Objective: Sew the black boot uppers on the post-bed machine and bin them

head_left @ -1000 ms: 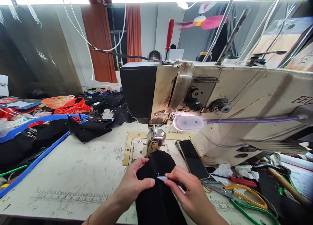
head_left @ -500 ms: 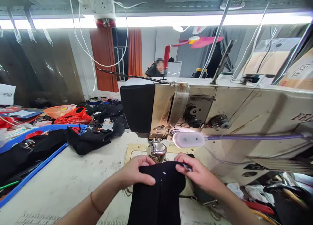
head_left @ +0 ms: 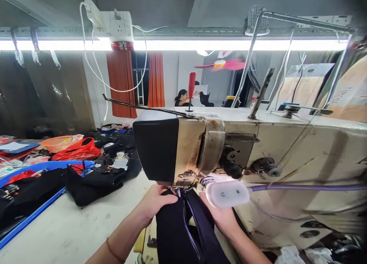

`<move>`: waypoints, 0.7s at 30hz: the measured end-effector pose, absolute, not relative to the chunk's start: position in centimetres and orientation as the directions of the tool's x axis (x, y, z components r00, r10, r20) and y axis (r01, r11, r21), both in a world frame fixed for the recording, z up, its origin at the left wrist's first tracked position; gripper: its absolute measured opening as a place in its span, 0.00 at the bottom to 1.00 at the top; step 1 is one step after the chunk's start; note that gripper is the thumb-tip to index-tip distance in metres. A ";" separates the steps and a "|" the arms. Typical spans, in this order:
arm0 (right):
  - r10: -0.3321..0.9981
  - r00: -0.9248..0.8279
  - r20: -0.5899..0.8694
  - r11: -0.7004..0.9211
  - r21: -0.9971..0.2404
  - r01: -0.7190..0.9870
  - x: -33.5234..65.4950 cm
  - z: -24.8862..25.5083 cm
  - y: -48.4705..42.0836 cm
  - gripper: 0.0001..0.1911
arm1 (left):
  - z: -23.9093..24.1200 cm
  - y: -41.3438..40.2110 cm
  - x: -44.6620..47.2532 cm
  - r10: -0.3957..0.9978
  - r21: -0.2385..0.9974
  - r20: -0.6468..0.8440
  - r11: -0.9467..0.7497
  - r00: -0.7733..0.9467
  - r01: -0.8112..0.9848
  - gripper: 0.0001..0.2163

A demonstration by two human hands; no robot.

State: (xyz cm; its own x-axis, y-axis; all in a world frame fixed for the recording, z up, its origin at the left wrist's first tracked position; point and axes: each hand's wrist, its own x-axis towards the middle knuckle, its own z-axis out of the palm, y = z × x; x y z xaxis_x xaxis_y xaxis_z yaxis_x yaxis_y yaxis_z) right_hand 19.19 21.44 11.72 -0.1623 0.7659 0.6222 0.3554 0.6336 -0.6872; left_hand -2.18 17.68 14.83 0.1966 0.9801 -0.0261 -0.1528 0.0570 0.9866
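Observation:
A black fabric piece lies under the head of the sewing machine, its front end hanging toward me. A long slit with shiny edges runs down its middle, spread apart. My left hand is closed on the fabric's left edge, thumb on top, right by the needle area. My right hand rests against the right side of the fabric; its fingers are largely hidden behind the white lamp and the cloth. The presser foot is just visible above the slit.
At left, a blue tray holds black pieces, and another black piece lies beside it. Behind are a red plastic bag and an orange basket. Another person sits beyond the machine, holding up a black piece.
The fabric has moved forward under the machine head, and its slit now gapes. Both hands have gone in with it. A small dark item seen in my right hand before is now hidden. The view has tilted up.

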 end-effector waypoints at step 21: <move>0.579 -0.629 0.519 0.786 -0.149 0.600 20.0 15.6 18.3 0.19 | 14.0 17.3 -0.9 0.990 0.907 -0.123 0.142 0.075 -0.395 0.19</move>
